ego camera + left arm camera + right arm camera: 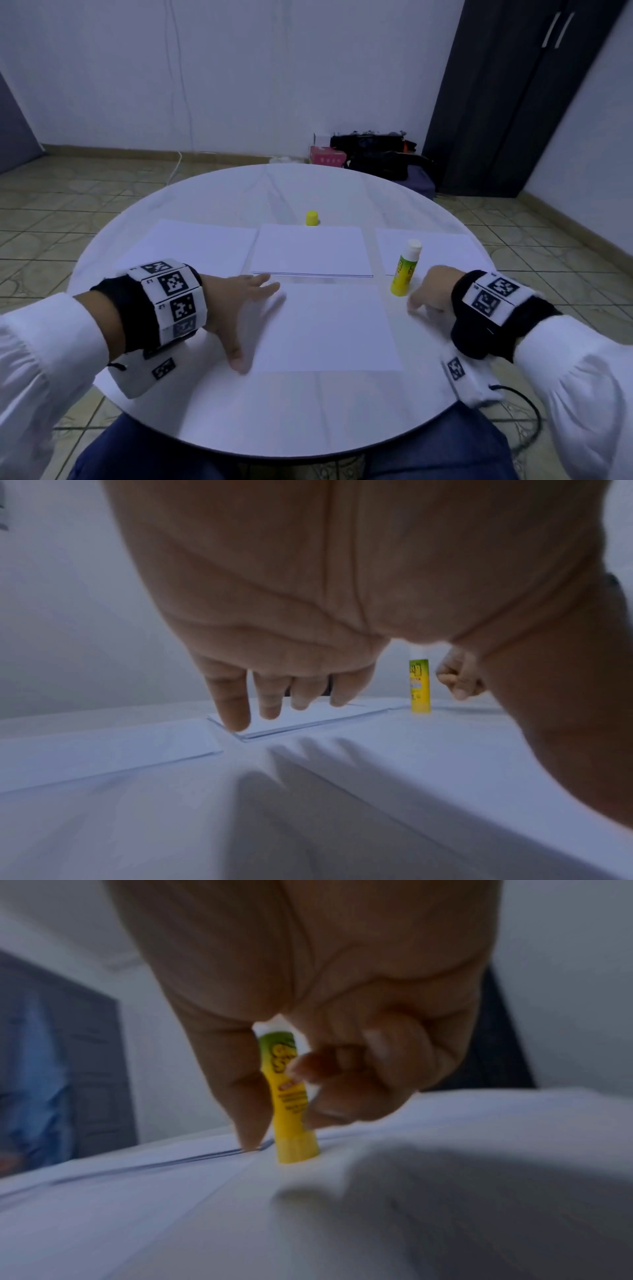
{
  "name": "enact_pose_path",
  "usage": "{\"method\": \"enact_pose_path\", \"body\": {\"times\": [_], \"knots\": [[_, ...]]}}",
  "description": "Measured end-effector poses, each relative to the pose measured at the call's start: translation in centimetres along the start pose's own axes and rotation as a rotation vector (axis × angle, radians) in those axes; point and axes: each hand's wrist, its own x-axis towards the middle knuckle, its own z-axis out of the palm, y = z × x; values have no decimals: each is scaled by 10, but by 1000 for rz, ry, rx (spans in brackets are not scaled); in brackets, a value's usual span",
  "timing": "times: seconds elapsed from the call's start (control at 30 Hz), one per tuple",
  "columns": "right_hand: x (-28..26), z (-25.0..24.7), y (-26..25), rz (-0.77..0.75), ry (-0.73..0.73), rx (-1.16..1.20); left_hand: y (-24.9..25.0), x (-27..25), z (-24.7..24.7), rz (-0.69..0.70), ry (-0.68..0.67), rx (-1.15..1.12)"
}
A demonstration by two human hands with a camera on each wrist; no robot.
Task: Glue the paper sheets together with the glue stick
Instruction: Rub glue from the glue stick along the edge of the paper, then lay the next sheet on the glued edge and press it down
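The glue stick (pixel 406 267) (pixel 419 688) (pixel 291 1110) stands upright and uncapped, white tip up, at the right of the table (pixel 274 411). Its yellow cap (pixel 312 218) sits farther back. One white sheet (pixel 329 329) lies in front of me. My left hand (pixel 246 308) (pixel 274 696) is spread flat at that sheet's left edge. My right hand (pixel 430 294) (pixel 459 680) (pixel 359 1056) is just right of the glue stick with fingers curled, thumb down toward the table, and a gap between it and the stick.
A thin stack of sheets (pixel 311 250) lies behind the near sheet, with a single sheet to its left (pixel 195 246) and another to its right (pixel 442 250). Bags and boxes (pixel 370 154) sit on the floor beyond the table, beside a dark cabinet (pixel 507 102).
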Motion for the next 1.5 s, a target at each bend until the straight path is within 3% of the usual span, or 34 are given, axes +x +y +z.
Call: {"method": "enact_pose_path", "body": {"times": [0.17,0.3,0.4,0.53,0.6,0.67,0.73,0.83,0.97,1.17,1.3,1.37,1.5], "knots": [[-42,-10,-49,-235,-166,-89,-49,-4,-6,-152,70,-161],[-31,-17,-126,-428,-30,-147,-103,10,-2,-414,123,-123],[2,-20,-187,-419,60,-234,-131,16,-5,-530,176,-183],[45,-14,-243,-392,112,-256,-185,58,16,-627,97,-166],[56,-8,-259,-394,96,-304,-217,90,31,-632,74,-122],[65,-2,-271,-383,71,-356,-234,111,42,-593,-42,-137],[72,1,-280,-360,72,-368,-225,107,36,-628,-94,-158],[82,4,-288,-348,73,-372,-265,145,69,-638,-1,-192],[89,6,-290,-365,39,-456,-219,88,33,-592,65,-124],[93,8,-291,-371,-6,-443,-253,127,58,-598,106,-132],[88,12,-295,-380,47,-369,-228,95,38,-575,131,-133],[82,15,-299,-370,55,-267,-207,70,26,-573,162,-146],[70,20,-299,-319,20,172,-186,40,17,-551,221,-299]]}}
